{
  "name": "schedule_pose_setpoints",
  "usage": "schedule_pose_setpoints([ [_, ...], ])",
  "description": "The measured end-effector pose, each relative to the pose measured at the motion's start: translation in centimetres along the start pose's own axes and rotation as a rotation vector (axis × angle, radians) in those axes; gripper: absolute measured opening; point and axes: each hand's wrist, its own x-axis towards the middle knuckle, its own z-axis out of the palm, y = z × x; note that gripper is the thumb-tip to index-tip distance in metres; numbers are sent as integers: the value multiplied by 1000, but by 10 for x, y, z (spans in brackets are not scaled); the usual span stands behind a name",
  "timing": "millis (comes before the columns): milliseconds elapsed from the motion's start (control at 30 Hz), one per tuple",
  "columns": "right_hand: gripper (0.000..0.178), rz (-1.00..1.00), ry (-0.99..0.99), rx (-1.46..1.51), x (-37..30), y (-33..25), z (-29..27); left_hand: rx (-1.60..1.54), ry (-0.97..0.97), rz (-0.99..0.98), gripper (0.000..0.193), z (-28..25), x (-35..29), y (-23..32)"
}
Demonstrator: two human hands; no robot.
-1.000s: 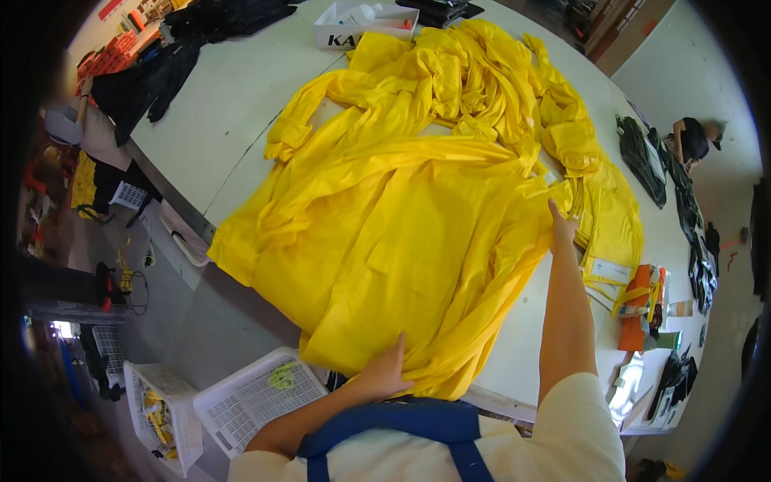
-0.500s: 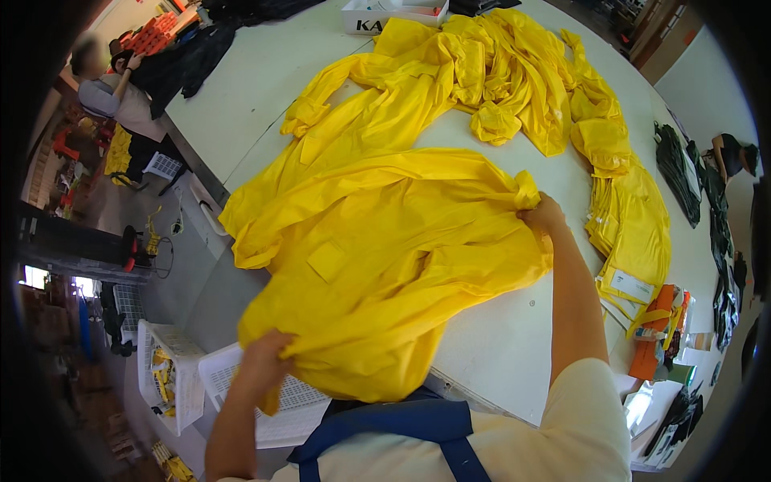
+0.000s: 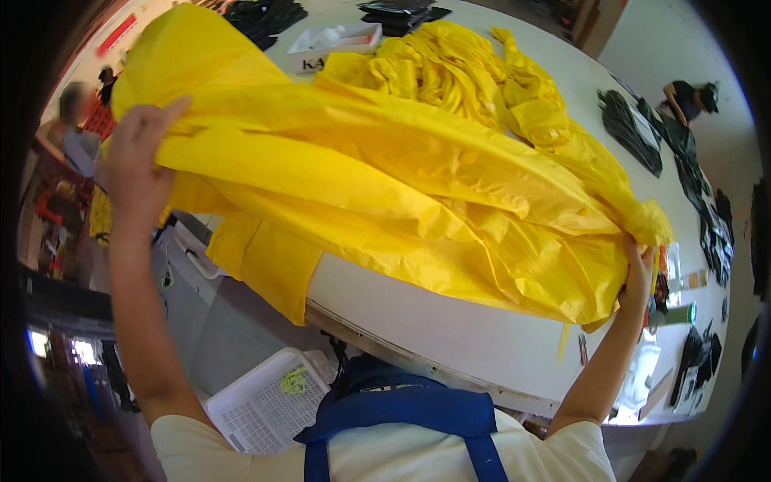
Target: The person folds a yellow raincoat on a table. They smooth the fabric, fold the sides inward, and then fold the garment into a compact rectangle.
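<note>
A yellow raincoat (image 3: 377, 185) is stretched out in the air over the white table (image 3: 377, 309). At the far left my left hand (image 3: 144, 157) is closed on one end of it, with the cloth bulging up beyond the fingers. My right hand (image 3: 637, 269) grips a gathered bunch at the opposite end, low on the right. Between them the fabric hangs in long folds, and small round snaps show along it. One yellow flap (image 3: 265, 261) hangs past the table's near left edge. More yellow garments (image 3: 442, 68) lie heaped behind, partly hidden by the raincoat.
A white box (image 3: 333, 48) stands at the back, beside black folded bundles (image 3: 401, 14). More black bundles (image 3: 630, 132) line the right side. A white plastic basket (image 3: 265, 402) sits below the table's near edge. Other people are at the far left and far right.
Both hands have moved up and apart, my left much farther up and left, my right to the right. The raincoat has been lifted and spread wide between them. The view has shifted somewhat.
</note>
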Motion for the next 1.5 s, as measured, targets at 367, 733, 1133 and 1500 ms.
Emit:
schedule_pose_setpoints([
  [367,57,-272,-122,-1080,-91,146,-22,-306,-968,121,60,175,-264,115],
  [733,25,-435,-606,-707,-154,154,140,-1015,-904,-238,33,192,-151,318],
  [1133,24,-156,-479,-398,-196,116,130,-1822,-1158,-919,11,157,-126,316],
  [1500,10,-82,-524,-261,-189,101,135,-1928,-1193,-826,27,140,-116,311],
])
